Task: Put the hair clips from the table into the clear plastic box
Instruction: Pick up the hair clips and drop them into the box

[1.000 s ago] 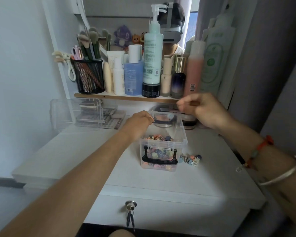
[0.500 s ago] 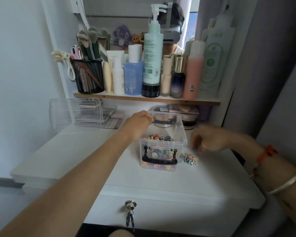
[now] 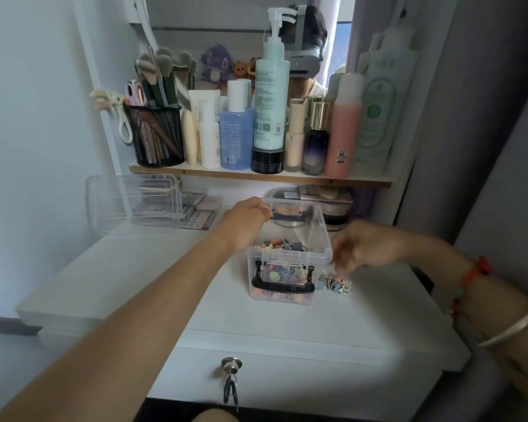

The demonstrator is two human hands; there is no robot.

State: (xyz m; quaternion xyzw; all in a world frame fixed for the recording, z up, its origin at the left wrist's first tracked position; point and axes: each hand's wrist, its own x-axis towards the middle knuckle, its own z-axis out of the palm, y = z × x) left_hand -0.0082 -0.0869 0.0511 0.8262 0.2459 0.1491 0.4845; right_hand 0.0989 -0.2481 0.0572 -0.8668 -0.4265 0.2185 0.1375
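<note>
Mint bottle (image 3: 270,95) (QR label, text illegible)

Single head-worn view, facing forward and down, close over the table (image 3: 287,318)

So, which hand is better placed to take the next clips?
Right. The right hand hovers just above the hair clips beside the clear plastic box; the left hand holds the box's far rim.

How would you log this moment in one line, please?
left hand: holds box rim | right hand: blurred, over clips beside box | box: open, clips inside | right grasp: unclear
</note>
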